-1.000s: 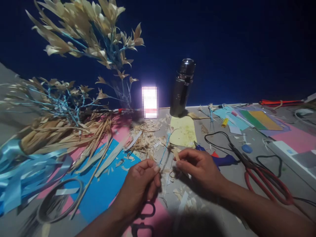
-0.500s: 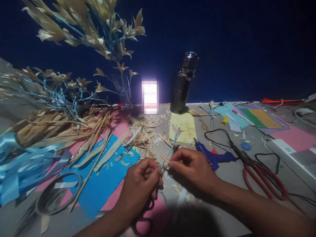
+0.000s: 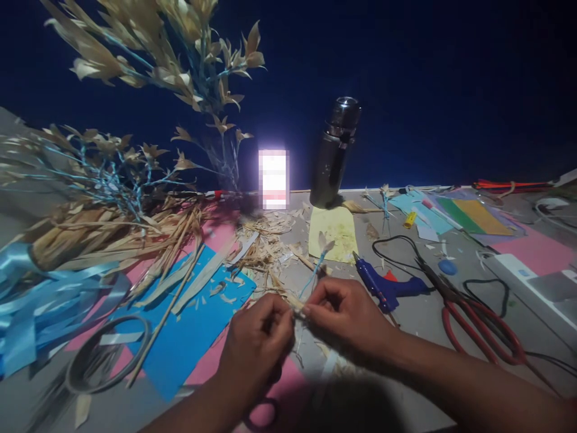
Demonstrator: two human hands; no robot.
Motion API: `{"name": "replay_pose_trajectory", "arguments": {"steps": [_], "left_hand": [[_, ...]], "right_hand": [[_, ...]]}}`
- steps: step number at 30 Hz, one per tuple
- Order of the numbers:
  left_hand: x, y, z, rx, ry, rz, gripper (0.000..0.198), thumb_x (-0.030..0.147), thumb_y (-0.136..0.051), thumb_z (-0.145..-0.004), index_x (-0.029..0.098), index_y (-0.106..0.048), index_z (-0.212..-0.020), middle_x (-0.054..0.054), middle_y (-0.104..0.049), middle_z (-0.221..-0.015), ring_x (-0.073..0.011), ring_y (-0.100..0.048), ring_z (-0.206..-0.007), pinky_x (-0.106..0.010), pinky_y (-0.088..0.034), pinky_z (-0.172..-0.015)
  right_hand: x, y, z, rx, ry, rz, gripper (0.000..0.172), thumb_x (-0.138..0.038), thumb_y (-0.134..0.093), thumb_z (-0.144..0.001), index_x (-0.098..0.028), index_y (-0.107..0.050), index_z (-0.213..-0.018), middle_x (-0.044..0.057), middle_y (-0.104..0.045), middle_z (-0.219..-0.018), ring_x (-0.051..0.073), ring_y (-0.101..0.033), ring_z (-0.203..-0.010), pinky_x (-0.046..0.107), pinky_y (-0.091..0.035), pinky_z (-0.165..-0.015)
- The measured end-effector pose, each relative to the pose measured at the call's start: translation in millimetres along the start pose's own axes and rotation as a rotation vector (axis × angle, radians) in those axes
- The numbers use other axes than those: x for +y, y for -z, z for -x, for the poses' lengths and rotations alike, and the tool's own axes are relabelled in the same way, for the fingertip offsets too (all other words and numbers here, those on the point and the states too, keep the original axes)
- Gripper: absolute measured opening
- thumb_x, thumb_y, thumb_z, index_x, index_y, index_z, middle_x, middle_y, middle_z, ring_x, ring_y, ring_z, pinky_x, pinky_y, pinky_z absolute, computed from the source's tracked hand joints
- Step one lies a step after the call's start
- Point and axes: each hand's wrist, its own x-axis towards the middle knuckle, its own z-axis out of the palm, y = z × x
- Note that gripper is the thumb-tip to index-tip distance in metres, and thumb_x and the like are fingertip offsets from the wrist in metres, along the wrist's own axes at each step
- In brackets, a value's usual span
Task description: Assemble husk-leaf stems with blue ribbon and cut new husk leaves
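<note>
My left hand [image 3: 258, 343] and my right hand [image 3: 342, 313] meet over the table's middle, both pinched on one thin blue-wrapped stem [image 3: 315, 264] that ends in small tan leaves. The stem slants up and away from my fingertips. Under my left hand lies a pair of dark-handled scissors [image 3: 260, 412], partly hidden by my wrist. A blue glue gun [image 3: 383, 287] rests just right of my right hand.
Dried straw and shavings [image 3: 265, 240] litter blue and pink paper sheets [image 3: 189, 325]. Leafy blue-stemmed branches [image 3: 135, 174] stand at left beside blue ribbon [image 3: 40, 300]. A dark flask [image 3: 336, 153], a lit phone [image 3: 273, 178], red-handled scissors [image 3: 478, 325] and a black cord are also here.
Both hands have drawn closer together and a little lower, and the stem's leafy tip has shifted right. The view tilted slightly, so the flask and branches sit higher in the picture.
</note>
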Motion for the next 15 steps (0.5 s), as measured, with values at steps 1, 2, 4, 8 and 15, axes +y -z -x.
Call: {"name": "replay_pose_trajectory", "arguments": {"steps": [1,2,4,8,15], "left_hand": [[-1.9,0.9,-0.3,0.02,-0.063,-0.078,0.021,0.025,-0.061,-0.087,0.023,-0.059,-0.066,0.002,-0.06,-0.049,-0.012,-0.051,-0.042,-0.022,-0.037,-0.045],[-3.4,1.8,-0.7,0.043,-0.127,-0.146,0.021,0.022,-0.062,-0.086,0.022,-0.061,-0.065,0.001,-0.062,-0.052,-0.012,-0.052,-0.045,-0.023,-0.038,-0.048],[-4.5,3.5,-1.6,0.075,-0.226,-0.219,0.02,0.017,-0.064,-0.082,0.022,-0.064,-0.063,0.0,-0.064,-0.055,-0.0118,-0.054,-0.048,-0.023,-0.038,-0.052],[1.3,3.4,-1.7,0.063,-0.138,-0.109,0.02,0.018,-0.066,-0.08,0.022,-0.062,-0.061,0.001,-0.06,-0.049,-0.0108,-0.05,-0.041,-0.022,-0.035,-0.047],[9.9,3.1,-2.8,-0.05,0.191,0.226,0.02,0.029,-0.068,-0.081,0.021,-0.058,-0.066,0.0,-0.065,-0.05,-0.0122,-0.053,-0.035,-0.02,-0.036,-0.036]], "right_hand": [[-0.4,-0.3,0.0,0.001,0.0,0.01,0.017,-0.027,-0.072,-0.076,-0.018,-0.064,-0.065,-0.001,-0.058,-0.058,0.011,-0.048,-0.053,0.023,-0.035,-0.047],[-0.5,-0.5,-0.1,0.02,0.002,0.014,0.016,-0.026,-0.072,-0.076,-0.018,-0.064,-0.064,-0.001,-0.057,-0.058,0.011,-0.048,-0.053,0.023,-0.036,-0.047],[-0.1,-0.9,-0.1,0.07,0.007,0.02,0.016,-0.025,-0.07,-0.077,-0.018,-0.063,-0.065,-0.002,-0.057,-0.058,0.011,-0.048,-0.053,0.023,-0.037,-0.049],[2.5,-2.0,0.8,0.026,0.047,0.078,0.015,-0.024,-0.069,-0.077,-0.018,-0.063,-0.065,-0.001,-0.058,-0.057,0.012,-0.049,-0.053,0.023,-0.036,-0.049],[2.4,-0.1,0.3,0.065,0.062,0.071,0.017,-0.027,-0.068,-0.079,-0.019,-0.062,-0.066,-0.003,-0.054,-0.056,0.011,-0.046,-0.052,0.024,-0.035,-0.049]]}}
